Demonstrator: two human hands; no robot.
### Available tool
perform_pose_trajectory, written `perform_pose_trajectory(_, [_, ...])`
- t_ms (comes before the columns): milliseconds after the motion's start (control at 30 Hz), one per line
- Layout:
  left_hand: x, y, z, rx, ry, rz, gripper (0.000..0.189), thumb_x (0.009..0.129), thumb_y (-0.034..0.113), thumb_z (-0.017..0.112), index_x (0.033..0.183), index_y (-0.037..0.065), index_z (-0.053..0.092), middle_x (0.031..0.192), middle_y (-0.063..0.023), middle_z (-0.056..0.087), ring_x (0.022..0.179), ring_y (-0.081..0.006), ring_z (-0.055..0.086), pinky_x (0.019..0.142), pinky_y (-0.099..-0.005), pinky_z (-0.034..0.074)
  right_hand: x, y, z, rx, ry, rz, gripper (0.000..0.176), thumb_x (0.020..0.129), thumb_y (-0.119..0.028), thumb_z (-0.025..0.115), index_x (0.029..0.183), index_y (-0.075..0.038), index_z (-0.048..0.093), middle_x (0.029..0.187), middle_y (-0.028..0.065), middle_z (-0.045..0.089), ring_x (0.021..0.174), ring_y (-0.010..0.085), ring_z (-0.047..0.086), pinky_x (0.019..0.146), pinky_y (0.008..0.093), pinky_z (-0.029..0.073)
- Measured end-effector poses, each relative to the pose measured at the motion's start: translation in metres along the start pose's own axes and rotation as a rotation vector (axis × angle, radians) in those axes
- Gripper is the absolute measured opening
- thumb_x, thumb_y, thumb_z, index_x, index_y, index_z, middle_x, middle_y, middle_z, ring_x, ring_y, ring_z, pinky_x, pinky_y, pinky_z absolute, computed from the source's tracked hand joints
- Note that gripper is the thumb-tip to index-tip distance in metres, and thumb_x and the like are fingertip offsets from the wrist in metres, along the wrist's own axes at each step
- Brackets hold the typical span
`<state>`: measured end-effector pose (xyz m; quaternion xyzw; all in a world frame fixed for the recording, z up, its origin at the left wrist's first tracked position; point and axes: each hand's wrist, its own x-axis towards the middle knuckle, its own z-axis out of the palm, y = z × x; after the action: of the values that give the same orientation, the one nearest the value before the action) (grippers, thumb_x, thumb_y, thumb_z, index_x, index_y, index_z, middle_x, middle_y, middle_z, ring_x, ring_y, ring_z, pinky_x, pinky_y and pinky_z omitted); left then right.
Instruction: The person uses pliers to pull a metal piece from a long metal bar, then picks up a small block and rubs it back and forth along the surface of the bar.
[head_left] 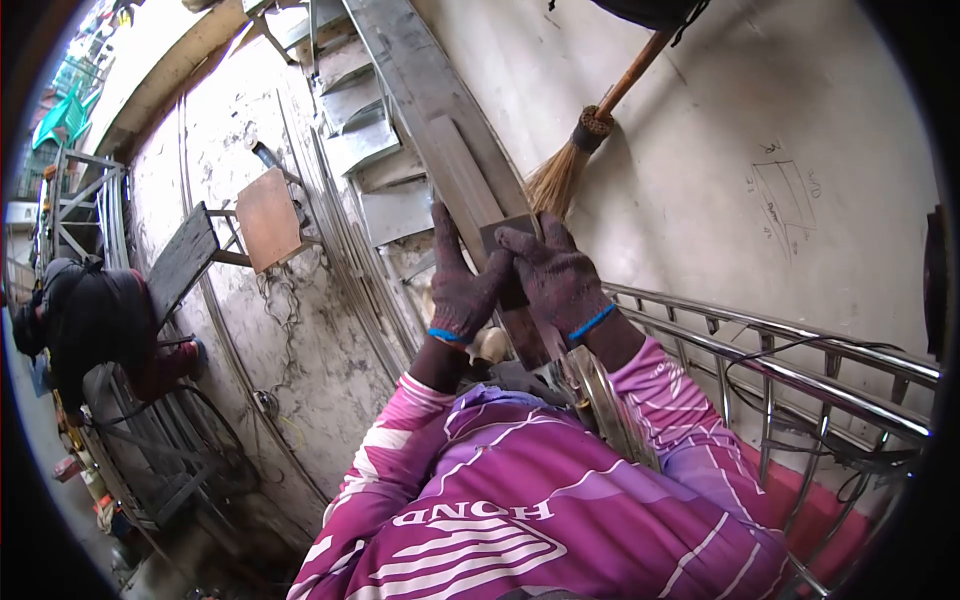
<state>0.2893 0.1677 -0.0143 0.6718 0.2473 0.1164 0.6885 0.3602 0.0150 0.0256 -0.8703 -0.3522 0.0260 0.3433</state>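
Note:
Both my hands wear dark knit gloves with blue cuffs. My left hand (466,285) is beside the left edge of a dark flat plate (511,285), its index finger stretched out and its thumb reaching toward my other hand. My right hand (556,275) lies over the plate's right side, with its fingers spread and a fingertip on the plate. The plate rests on a long grey metal strip (462,170), which runs along a wide metal beam (400,60). What lies under my palms is hidden.
A straw broom (565,170) leans at the wall above my right hand. Chrome railings (780,375) stand at the right. Bent sheet-metal pieces (370,140) lie left of the beam. Farther left are a brown-topped stool (270,220) and a person in dark clothes (100,320).

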Motion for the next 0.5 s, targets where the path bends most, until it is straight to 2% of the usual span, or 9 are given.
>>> perform_pose_trajectory(67, [0.031, 0.014, -0.007, 0.194, 0.041, 0.045, 0.111, 0.090, 0.037, 0.081, 0.172, 0.007, 0.013, 0.160, -0.0304, 0.047, 0.144, -0.0395, 0.054, 0.114, -0.0436, 0.049, 0.032, 0.013, 0.009, -0.022, -0.048, 0.021, 0.040, 0.100, -0.021, 0.066, 0.137, -0.036, 0.062, 0.129, 0.0249, 0.058, 0.116, 0.0482, 0.064, 0.095, 0.0528, 0.058])
perform_pose_trajectory(133, [0.077, 0.003, -0.011, 0.185, 0.132, 0.151, 0.107, 0.088, 0.041, 0.080, 0.170, 0.006, 0.022, 0.156, -0.0311, 0.050, 0.142, -0.0411, 0.056, 0.113, -0.0446, 0.049, 0.075, 0.026, 0.029, -0.073, -0.069, 0.066, 0.036, 0.103, -0.019, 0.063, 0.136, -0.033, 0.064, 0.135, 0.0244, 0.058, 0.121, 0.0479, 0.064, 0.101, 0.0502, 0.057])
perform_pose_trajectory(200, [0.119, 0.032, -0.022, 0.182, 0.104, -0.041, 0.108, 0.086, 0.043, 0.081, 0.170, 0.005, 0.024, 0.157, -0.0320, 0.050, 0.145, -0.0416, 0.053, 0.116, -0.0432, 0.046, 0.129, 0.028, 0.043, -0.081, -0.100, 0.168, 0.034, 0.105, -0.019, 0.058, 0.137, -0.030, 0.066, 0.142, 0.0235, 0.057, 0.123, 0.0466, 0.065, 0.106, 0.0466, 0.056])
perform_pose_trajectory(267, [0.156, 0.043, -0.035, 0.219, 0.063, -0.052, 0.110, 0.085, 0.045, 0.082, 0.169, 0.004, 0.024, 0.158, -0.0326, 0.050, 0.146, -0.0413, 0.052, 0.118, -0.0419, 0.044, 0.171, 0.025, 0.044, -0.090, -0.105, 0.169, 0.035, 0.106, -0.019, 0.057, 0.139, -0.030, 0.065, 0.145, 0.0243, 0.054, 0.125, 0.0463, 0.064, 0.109, 0.0470, 0.054])
perform_pose_trajectory(300, [0.180, 0.028, -0.038, 0.287, 0.105, 0.099, 0.112, 0.085, 0.049, 0.082, 0.169, 0.001, 0.024, 0.158, -0.0338, 0.048, 0.146, -0.0416, 0.051, 0.119, -0.0417, 0.043, 0.190, 0.026, 0.045, -0.107, -0.160, 0.158, 0.036, 0.106, -0.020, 0.056, 0.140, -0.032, 0.064, 0.146, 0.0246, 0.053, 0.127, 0.0465, 0.063, 0.110, 0.0473, 0.053])
perform_pose_trajectory(367, [0.193, 0.020, -0.041, 0.306, 0.110, 0.118, 0.113, 0.085, 0.050, 0.082, 0.168, 0.000, 0.024, 0.158, -0.0340, 0.048, 0.146, -0.0420, 0.052, 0.119, -0.0422, 0.043, 0.203, 0.011, 0.031, -0.118, -0.262, 0.181, 0.039, 0.107, -0.023, 0.057, 0.144, -0.034, 0.061, 0.146, 0.0246, 0.054, 0.131, 0.0462, 0.060, 0.114, 0.0474, 0.050])
perform_pose_trajectory(400, [0.193, 0.021, -0.041, 0.320, 0.115, 0.126, 0.114, 0.085, 0.052, 0.082, 0.168, -0.001, 0.024, 0.158, -0.0341, 0.049, 0.146, -0.0424, 0.052, 0.119, -0.0428, 0.043, 0.198, 0.013, 0.033, -0.114, -0.251, 0.180, 0.039, 0.107, -0.023, 0.057, 0.144, -0.034, 0.061, 0.146, 0.0246, 0.054, 0.131, 0.0462, 0.060, 0.114, 0.0474, 0.050])
perform_pose_trajectory(433, [0.180, 0.035, -0.036, 0.336, 0.141, 0.000, 0.115, 0.084, 0.053, 0.082, 0.168, -0.001, 0.024, 0.156, -0.0354, 0.049, 0.146, -0.0435, 0.051, 0.119, -0.0437, 0.042, 0.192, 0.017, 0.040, -0.108, -0.205, 0.212, 0.039, 0.107, -0.024, 0.057, 0.145, -0.033, 0.061, 0.144, 0.0244, 0.054, 0.131, 0.0463, 0.060, 0.114, 0.0479, 0.049])
perform_pose_trajectory(500, [0.158, 0.032, -0.026, 0.312, 0.162, 0.037, 0.115, 0.084, 0.052, 0.082, 0.168, 0.000, 0.023, 0.155, -0.0356, 0.050, 0.145, -0.0441, 0.052, 0.119, -0.0441, 0.043, 0.171, 0.023, 0.045, -0.114, -0.123, 0.224, 0.040, 0.107, -0.024, 0.057, 0.147, -0.031, 0.059, 0.143, 0.0250, 0.055, 0.129, 0.0479, 0.061, 0.109, 0.0488, 0.053])
